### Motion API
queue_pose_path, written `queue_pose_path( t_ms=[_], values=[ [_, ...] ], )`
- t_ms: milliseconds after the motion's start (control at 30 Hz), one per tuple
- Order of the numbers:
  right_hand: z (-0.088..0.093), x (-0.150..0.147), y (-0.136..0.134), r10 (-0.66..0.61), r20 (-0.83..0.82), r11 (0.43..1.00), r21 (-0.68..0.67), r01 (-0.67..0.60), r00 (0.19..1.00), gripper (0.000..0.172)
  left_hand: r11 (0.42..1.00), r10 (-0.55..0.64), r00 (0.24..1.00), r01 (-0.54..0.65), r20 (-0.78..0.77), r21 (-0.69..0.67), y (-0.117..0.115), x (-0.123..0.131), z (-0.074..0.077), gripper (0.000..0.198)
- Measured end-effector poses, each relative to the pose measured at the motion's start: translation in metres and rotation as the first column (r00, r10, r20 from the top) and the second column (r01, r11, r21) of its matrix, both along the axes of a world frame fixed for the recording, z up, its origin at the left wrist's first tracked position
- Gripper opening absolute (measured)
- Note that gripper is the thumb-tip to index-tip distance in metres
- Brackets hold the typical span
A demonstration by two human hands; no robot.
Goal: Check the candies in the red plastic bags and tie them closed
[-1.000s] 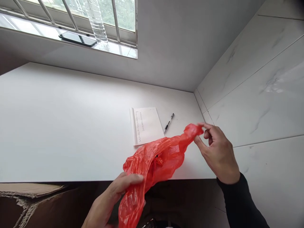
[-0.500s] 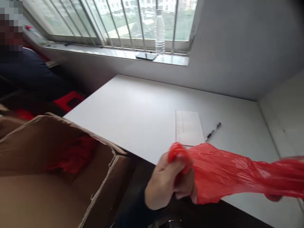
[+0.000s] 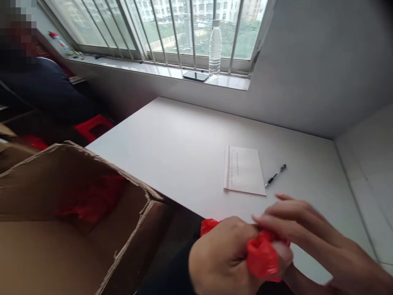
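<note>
A red plastic bag [image 3: 262,258] is bunched into a small wad at the lower right of the head view, just off the table's front edge. My left hand [image 3: 224,258] is closed around it, with one red end poking out behind the knuckles. From the right, my right hand [image 3: 303,225] reaches over, its fingers long and slightly bent, against the wad and my left hand. Red plastic shows between its fingers and a thumb tip. Part of the grip is hidden, and the fingers are a little blurred.
A white table [image 3: 184,155] bears a notebook [image 3: 245,170] and a pen [image 3: 275,175]. An open cardboard box [image 3: 135,241] at left holds red plastic [image 3: 92,200]. The windowsill carries a bottle [image 3: 215,51] and a phone [image 3: 195,76]. A person [image 3: 39,90] sits behind a red stool [image 3: 93,126].
The bag was stretched long between both hands; now it is gathered into a wad. My right hand has come in from the right edge to my left hand. The view has shifted slightly.
</note>
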State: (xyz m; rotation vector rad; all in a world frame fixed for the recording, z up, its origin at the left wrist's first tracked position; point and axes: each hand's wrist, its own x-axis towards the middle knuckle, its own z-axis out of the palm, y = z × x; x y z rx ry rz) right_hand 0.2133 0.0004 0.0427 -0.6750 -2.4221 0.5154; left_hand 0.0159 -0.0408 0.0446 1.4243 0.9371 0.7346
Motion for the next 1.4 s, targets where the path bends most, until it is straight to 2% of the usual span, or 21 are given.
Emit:
queue_pose_path(
  t_ms=[67, 133, 200, 267, 300, 333, 367, 433, 500, 567, 633, 700, 767, 800, 933, 1000, 1067, 1133, 1200, 1333, 1400],
  values=[
    [0.003, 0.002, 0.008, 0.081, 0.020, 0.996, -0.044, -0.080, 0.997, 0.037, 0.997, -0.064, 0.998, 0.063, -0.027, -0.046, 0.003, -0.007, 0.000, 0.037],
    [0.003, 0.008, 0.012, 0.063, -0.017, 0.995, -0.076, -0.065, 0.998, 0.031, 0.990, -0.089, 0.996, 0.092, 0.028, -0.107, 0.005, -0.014, -0.003, 0.039],
    [0.004, 0.014, 0.012, -0.008, -0.055, 0.994, -0.112, 0.002, 0.998, 0.027, 0.980, 0.008, 0.991, 0.018, 0.132, -0.198, 0.007, -0.020, -0.006, 0.045],
    [0.005, 0.015, 0.008, -0.022, -0.046, 0.981, -0.193, 0.013, 0.999, 0.022, 0.970, 0.126, 0.976, -0.083, 0.180, -0.227, 0.008, -0.024, -0.008, 0.044],
    [0.006, 0.014, 0.007, 0.005, -0.039, 0.970, -0.244, -0.015, 0.999, 0.017, 0.973, 0.147, 0.974, -0.112, 0.173, -0.200, 0.008, -0.025, -0.009, 0.039],
    [0.006, 0.011, 0.006, 0.032, -0.045, 0.953, -0.300, -0.044, 0.998, 0.008, 0.983, 0.137, 0.979, -0.115, 0.153, -0.145, 0.007, -0.025, -0.009, 0.033],
    [0.005, 0.008, 0.006, 0.049, -0.071, 0.933, -0.353, -0.071, 0.996, 0.008, 0.992, 0.105, 0.987, -0.096, 0.122, -0.078, 0.006, -0.025, -0.009, 0.027],
    [0.000, -0.003, 0.011, 0.057, -0.149, 0.883, -0.453, -0.120, 0.987, 0.031, 0.997, 0.046, 0.998, -0.048, 0.047, 0.059, 0.003, -0.024, -0.009, 0.017],
    [-0.009, -0.014, 0.020, 0.033, -0.196, 0.810, -0.569, -0.141, 0.980, 0.041, 0.977, 0.059, 0.997, -0.047, -0.053, 0.207, 0.000, -0.024, -0.011, 0.011],
    [-0.021, -0.024, 0.030, -0.001, -0.173, 0.726, -0.678, -0.118, 0.985, 0.040, 0.917, 0.165, 0.970, -0.086, -0.176, 0.390, -0.002, -0.026, -0.015, 0.017],
    [-0.031, -0.032, 0.039, -0.004, -0.161, 0.625, -0.771, -0.123, 0.987, 0.037, 0.789, 0.340, 0.912, -0.143, -0.230, 0.598, -0.002, -0.029, -0.022, 0.026],
    [-0.038, -0.037, 0.045, 0.081, -0.214, 0.512, -0.829, -0.225, 0.973, 0.036, 0.656, 0.472, 0.858, -0.189, -0.201, 0.731, -0.002, -0.032, -0.030, 0.033],
    [-0.041, -0.040, 0.047, 0.159, -0.287, 0.426, -0.843, -0.328, 0.945, 0.033, 0.594, 0.527, 0.833, -0.215, -0.172, 0.775, -0.001, -0.035, -0.036, 0.037],
    [-0.040, -0.042, 0.047, 0.163, -0.302, 0.419, -0.841, -0.343, 0.939, 0.031, 0.582, 0.547, 0.820, -0.231, -0.166, 0.780, -0.001, -0.035, -0.038, 0.038],
    [-0.032, -0.044, 0.045, 0.064, -0.260, 0.510, -0.821, -0.255, 0.964, 0.016, 0.561, 0.592, 0.794, -0.283, -0.138, 0.778, -0.001, -0.036, -0.040, 0.031],
    [-0.029, -0.044, 0.044, 0.055, -0.238, 0.523, -0.820, -0.231, 0.970, 0.013, 0.560, 0.590, 0.793, -0.270, -0.149, 0.783, 0.001, -0.035, -0.040, 0.026],
    [-0.028, -0.044, 0.043, 0.072, -0.243, 0.467, -0.849, -0.248, 0.967, 0.015, 0.533, 0.605, 0.775, -0.222, -0.184, 0.817, 0.003, -0.035, -0.042, 0.023],
    [-0.031, -0.044, 0.044, 0.086, -0.282, 0.374, -0.880, -0.294, 0.955, 0.018, 0.492, 0.629, 0.749, -0.177, -0.208, 0.853, 0.004, -0.034, -0.045, 0.021],
    [-0.034, -0.044, 0.044, 0.096, -0.305, 0.293, -0.901, -0.320, 0.948, 0.020, 0.485, 0.643, 0.735, -0.173, -0.215, 0.857, 0.004, -0.032, -0.049, 0.021],
    [-0.038, -0.044, 0.045, 0.161, -0.306, 0.215, -0.917, -0.336, 0.938, 0.023, 0.522, 0.638, 0.760, -0.307, -0.125, 0.796, 0.000, -0.027, -0.054, 0.022],
    [-0.036, -0.044, 0.043, 0.155, -0.343, 0.202, -0.907, -0.369, 0.927, 0.026, 0.519, 0.636, 0.770, -0.369, -0.060, 0.771, -0.002, -0.023, -0.055, 0.022]
  ],
)
